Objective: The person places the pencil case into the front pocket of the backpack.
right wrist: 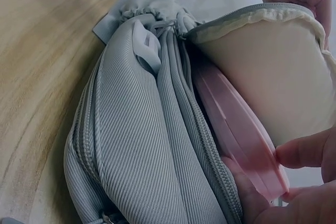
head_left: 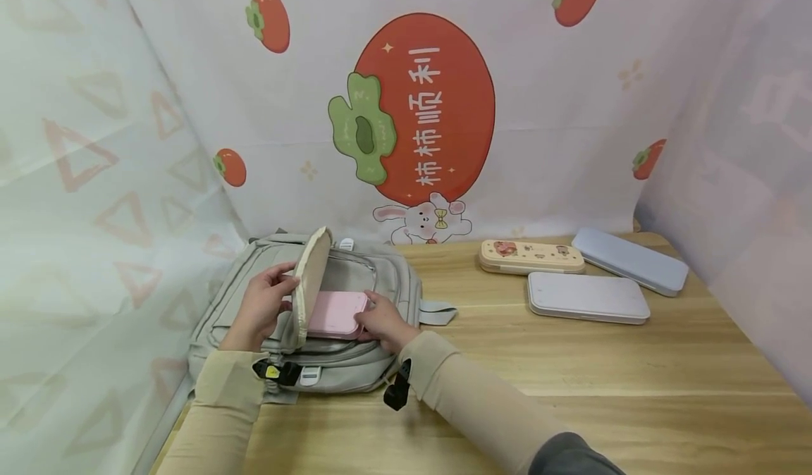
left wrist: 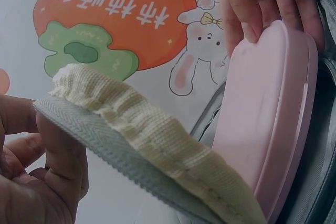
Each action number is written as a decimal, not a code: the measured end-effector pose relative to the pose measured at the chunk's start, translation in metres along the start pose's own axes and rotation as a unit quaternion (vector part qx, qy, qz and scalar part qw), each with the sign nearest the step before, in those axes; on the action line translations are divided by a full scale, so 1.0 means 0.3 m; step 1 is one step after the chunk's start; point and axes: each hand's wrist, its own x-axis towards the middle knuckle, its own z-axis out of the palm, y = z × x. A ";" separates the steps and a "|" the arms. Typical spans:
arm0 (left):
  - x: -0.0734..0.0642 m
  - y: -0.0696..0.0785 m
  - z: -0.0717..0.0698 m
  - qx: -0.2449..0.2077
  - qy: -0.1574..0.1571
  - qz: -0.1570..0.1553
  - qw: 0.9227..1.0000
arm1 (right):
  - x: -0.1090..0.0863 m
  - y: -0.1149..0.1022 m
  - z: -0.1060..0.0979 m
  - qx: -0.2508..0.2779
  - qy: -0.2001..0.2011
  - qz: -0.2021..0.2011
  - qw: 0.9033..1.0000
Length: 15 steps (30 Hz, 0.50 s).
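Note:
A grey backpack [head_left: 237, 288] lies on the table with one zipped pocket open. My left hand [head_left: 263, 302] pinches the edge of the raised pocket flap [head_left: 312, 278], whose cream lining and zipper edge show in the left wrist view. Partly inside the pocket lies a pink pencil case [head_left: 335, 313], its far end hidden behind the flap. My right hand [head_left: 385, 321] grips the near end of that case, thumb on one face and fingers on the other, as the right wrist view [right wrist: 310, 182] shows.
To the right on the wooden table [head_left: 482, 362] lie a cream pencil case with cartoon prints [head_left: 539, 256], a white case [head_left: 586, 297] and a light blue case [head_left: 631, 260]. A printed cloth [head_left: 539, 108] hangs behind, with further cloth at both sides.

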 end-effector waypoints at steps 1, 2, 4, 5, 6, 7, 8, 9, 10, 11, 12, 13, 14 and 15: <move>-0.001 0.001 0.001 0.001 0.000 0.001 1.000 | 0.003 0.000 -0.001 -0.003 -0.001 0.001 1.000; -0.001 0.003 0.001 0.002 0.000 0.002 1.000 | 0.005 -0.001 -0.002 -0.006 -0.001 0.002 1.000; -0.001 0.005 0.003 0.003 -0.001 0.003 1.000 | 0.010 0.000 -0.005 -0.010 -0.003 0.003 1.000; -0.001 0.006 0.002 0.003 -0.002 0.002 1.000 | 0.013 0.003 -0.005 -0.012 -0.003 0.005 1.000; -0.002 0.007 0.002 0.004 -0.002 0.002 1.000 | 0.016 0.005 -0.006 -0.014 -0.003 0.006 1.000; -0.002 0.007 0.001 0.005 -0.002 0.001 1.000 | 0.018 0.007 -0.005 -0.015 -0.002 0.006 1.000; -0.002 0.006 0.000 0.006 -0.002 0.001 1.000 | 0.020 0.009 -0.004 -0.017 -0.001 0.006 1.000; -0.003 0.005 -0.001 0.006 -0.001 -0.001 1.000 | 0.021 0.011 -0.003 -0.017 -0.002 0.006 1.000; -0.003 0.004 -0.002 0.004 0.000 -0.002 1.000 | 0.023 0.012 -0.002 -0.020 -0.002 0.006 1.000; -0.003 0.003 -0.002 0.005 0.002 -0.002 1.000 | 0.026 0.014 -0.002 -0.023 -0.003 0.005 1.000; -0.002 0.002 -0.002 0.005 0.002 -0.002 1.000 | 0.028 0.014 -0.001 -0.026 -0.003 0.005 1.000; -0.002 0.001 -0.002 0.004 0.003 -0.003 1.000 | 0.030 0.016 -0.002 -0.030 -0.004 0.004 1.000; -0.001 0.000 -0.002 0.003 0.002 -0.004 1.000 | 0.031 0.018 -0.003 -0.037 -0.005 0.002 0.999; -0.001 0.000 -0.002 0.002 0.002 -0.006 1.000 | 0.033 0.019 -0.005 -0.043 -0.007 0.001 0.999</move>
